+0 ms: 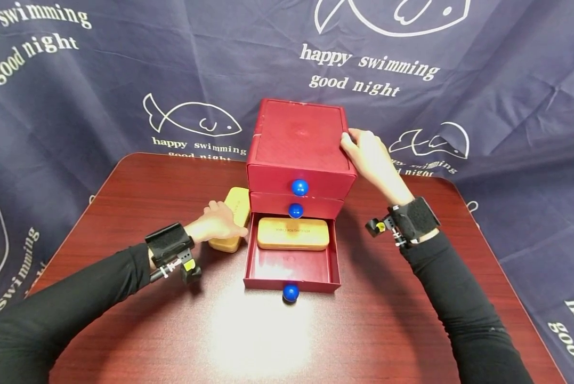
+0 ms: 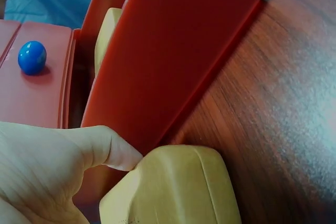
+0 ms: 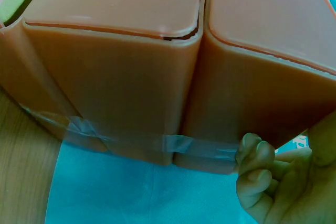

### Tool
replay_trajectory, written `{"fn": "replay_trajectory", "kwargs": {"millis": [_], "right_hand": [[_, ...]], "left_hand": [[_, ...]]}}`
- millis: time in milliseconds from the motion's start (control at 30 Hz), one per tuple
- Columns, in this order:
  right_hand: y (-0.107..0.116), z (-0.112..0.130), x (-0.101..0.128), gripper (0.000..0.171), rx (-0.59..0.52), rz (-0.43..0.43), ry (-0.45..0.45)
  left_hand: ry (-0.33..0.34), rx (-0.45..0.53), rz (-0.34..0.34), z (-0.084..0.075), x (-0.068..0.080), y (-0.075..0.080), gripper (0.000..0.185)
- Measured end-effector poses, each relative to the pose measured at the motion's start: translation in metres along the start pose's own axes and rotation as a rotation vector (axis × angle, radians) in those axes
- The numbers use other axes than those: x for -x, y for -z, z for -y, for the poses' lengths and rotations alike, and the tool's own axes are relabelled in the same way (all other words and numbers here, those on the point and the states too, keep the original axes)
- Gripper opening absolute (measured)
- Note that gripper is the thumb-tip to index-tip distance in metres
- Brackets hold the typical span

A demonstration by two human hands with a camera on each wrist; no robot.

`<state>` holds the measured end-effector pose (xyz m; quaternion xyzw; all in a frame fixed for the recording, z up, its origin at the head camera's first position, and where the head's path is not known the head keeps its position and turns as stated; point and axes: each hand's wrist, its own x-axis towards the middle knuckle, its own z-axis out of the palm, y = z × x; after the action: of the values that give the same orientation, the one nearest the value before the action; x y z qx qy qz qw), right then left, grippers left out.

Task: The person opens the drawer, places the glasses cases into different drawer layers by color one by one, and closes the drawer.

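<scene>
To the left of the red drawer cabinet (image 1: 298,133), my left hand (image 1: 217,221) grips a yellow glasses case (image 1: 239,202) standing at an angle on the table. Its thumb presses the case's side facing the drawer, as the left wrist view shows. The bottom drawer (image 1: 291,271) is pulled out, and a second yellow glasses case (image 1: 293,240) lies crosswise at its back. My right hand (image 1: 370,157) holds the cabinet's upper right edge. In the right wrist view, curled fingers (image 3: 257,179) stand against the cabinet's side, near its back.
Two upper drawers with blue knobs (image 1: 299,187) are closed above the pulled-out one. Another blue knob (image 1: 290,293) sticks out from the bottom drawer's front. The brown table (image 1: 171,330) reaches back to a dark blue curtain (image 1: 123,64) printed with fish and words.
</scene>
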<state>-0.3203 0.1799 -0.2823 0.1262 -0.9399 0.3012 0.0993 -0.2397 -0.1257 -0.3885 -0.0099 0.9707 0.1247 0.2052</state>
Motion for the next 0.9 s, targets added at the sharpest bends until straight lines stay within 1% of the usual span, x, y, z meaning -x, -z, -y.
{"fn": "replay_trajectory", "kwargs": {"millis": [133, 233, 367, 467, 567, 700, 900], "right_hand": [[0.001, 0.0, 0.0, 0.033, -0.003, 0.003, -0.003], [0.0, 0.0, 0.0, 0.033, -0.002, 0.002, -0.003], [0.0, 0.0, -0.001, 0.032, 0.0, 0.0, 0.0], [0.0, -0.001, 0.0, 0.033, 0.0, 0.003, -0.001], [0.001, -0.001, 0.0, 0.033, 0.002, 0.002, -0.003], [0.001, -0.001, 0.0, 0.033, -0.001, 0.001, -0.005], [0.0, 0.0, 0.0, 0.033, -0.007, 0.004, -0.004]], "left_hand": [[0.036, 0.039, -0.008, 0.002, 0.003, 0.001, 0.086], [0.038, 0.021, -0.019, 0.003, 0.003, 0.0, 0.086], [0.042, 0.0, -0.015, 0.006, 0.001, 0.0, 0.089], [0.051, 0.003, -0.013, 0.007, -0.001, -0.002, 0.09], [0.061, 0.009, -0.028, 0.009, -0.003, -0.005, 0.09], [0.062, 0.011, -0.036, 0.012, -0.005, -0.008, 0.091], [0.044, 0.011, -0.014, 0.018, -0.007, -0.005, 0.086]]}}
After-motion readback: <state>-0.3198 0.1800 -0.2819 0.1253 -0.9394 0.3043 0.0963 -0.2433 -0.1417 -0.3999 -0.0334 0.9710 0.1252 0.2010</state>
